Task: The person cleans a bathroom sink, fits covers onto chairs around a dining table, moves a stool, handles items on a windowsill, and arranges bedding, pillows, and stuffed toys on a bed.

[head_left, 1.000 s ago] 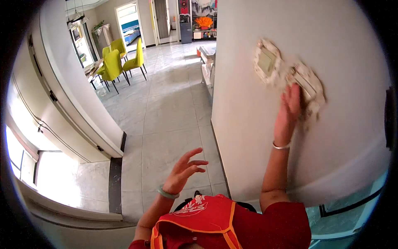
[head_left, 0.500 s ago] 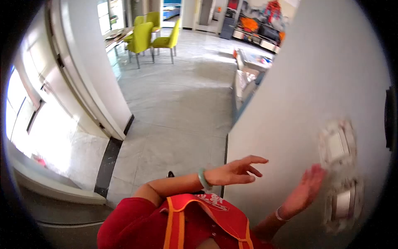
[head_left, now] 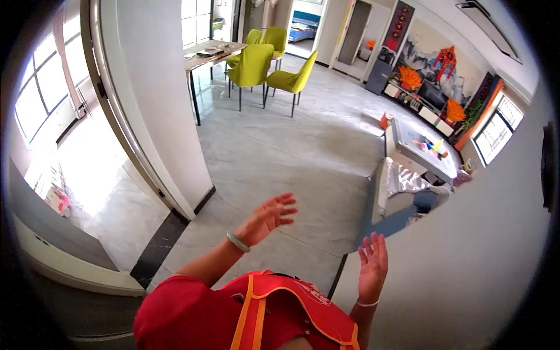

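Left hand [head_left: 265, 223]: hovering apart from the wall [head_left: 461, 251], wearing pale-green bangle [head_left: 238, 242], spreading open fingers. Right hand [head_left: 372, 274]: hovering just beside the wall (contact unclear), extending open fingers. Red apron [head_left: 313, 297]: hanging near the wall. Sofa [head_left: 373, 201]: standing beyond the wall's edge.

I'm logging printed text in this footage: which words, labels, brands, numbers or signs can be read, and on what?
No text is legible.
White print on the red cloth apron with orange trim: too small and slanted to read.
Tall, red-ornamented dark panel at the back: too small to tell whether it bears writing.
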Demonstrator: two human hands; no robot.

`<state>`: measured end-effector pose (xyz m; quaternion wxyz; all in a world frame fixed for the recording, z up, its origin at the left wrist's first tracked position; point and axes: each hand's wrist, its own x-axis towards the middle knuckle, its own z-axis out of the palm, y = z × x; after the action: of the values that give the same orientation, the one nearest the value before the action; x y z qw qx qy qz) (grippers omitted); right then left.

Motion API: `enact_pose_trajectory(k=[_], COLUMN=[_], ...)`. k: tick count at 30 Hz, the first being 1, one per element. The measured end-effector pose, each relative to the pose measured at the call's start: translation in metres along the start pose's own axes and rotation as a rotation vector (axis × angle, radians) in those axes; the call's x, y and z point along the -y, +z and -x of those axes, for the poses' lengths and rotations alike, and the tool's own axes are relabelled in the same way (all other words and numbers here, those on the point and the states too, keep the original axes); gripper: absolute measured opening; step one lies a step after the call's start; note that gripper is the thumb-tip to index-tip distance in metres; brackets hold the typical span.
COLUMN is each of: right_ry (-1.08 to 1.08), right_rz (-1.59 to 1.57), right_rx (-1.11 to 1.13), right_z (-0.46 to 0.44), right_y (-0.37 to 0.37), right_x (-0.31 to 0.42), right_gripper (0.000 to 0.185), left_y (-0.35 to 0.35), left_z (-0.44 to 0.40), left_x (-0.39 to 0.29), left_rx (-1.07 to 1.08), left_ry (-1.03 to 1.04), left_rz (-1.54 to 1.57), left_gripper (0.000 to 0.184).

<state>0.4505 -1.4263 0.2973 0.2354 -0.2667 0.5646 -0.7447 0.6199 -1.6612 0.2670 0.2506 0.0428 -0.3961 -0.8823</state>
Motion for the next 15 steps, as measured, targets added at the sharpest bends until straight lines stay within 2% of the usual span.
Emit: enact_pose_trajectory(k=[2, 3, 4, 5, 6, 8, 15], right_ry=[-0.122, -0.106, -0.078, -0.055, -0.040, -0.013, 0.070], right_rz=[-0.180, -0.194, -0.343, -0.495, -0.511, -0.656, -0.748], right_rx=[0.111, 0.113, 0.128, 0.141, 0.137, 0.157, 0.323], right_z=[-0.054, -0.079, -0.109, -0.137, -0.162, -0.212, -0.394], right_y=[0.012, 0.017, 0.023, 0.032, 0.043, 0.064, 0.102], right_x=[-0.013, -0.019, -0.026, -0.033, -0.037, -0.047, -0.086], right_gripper=[0.052, 0.052, 0.053, 0.054, 0.054, 0.055, 0.055], left_y=[-0.022, -0.031, -0.041, -0.049, -0.056, -0.069, -0.127], left_z=[-0.030, -0.042, -0.059, -0.077, -0.094, -0.130, -0.267], left_x=[-0.025, -0.035, -0.046, -0.055, -0.062, -0.074, -0.117], left_rx=[-0.073, -0.126, -0.145, -0.173, -0.202, -0.189, -0.215], left_ry=[0.057, 0.119, 0.111, 0.140, 0.169, 0.177, 0.299], left_rz=[0.055, 0.114, 0.105, 0.203, 0.300, 0.287, 0.354], left_gripper=[0.049, 0.051, 0.051, 0.051, 0.052, 0.054, 0.056])
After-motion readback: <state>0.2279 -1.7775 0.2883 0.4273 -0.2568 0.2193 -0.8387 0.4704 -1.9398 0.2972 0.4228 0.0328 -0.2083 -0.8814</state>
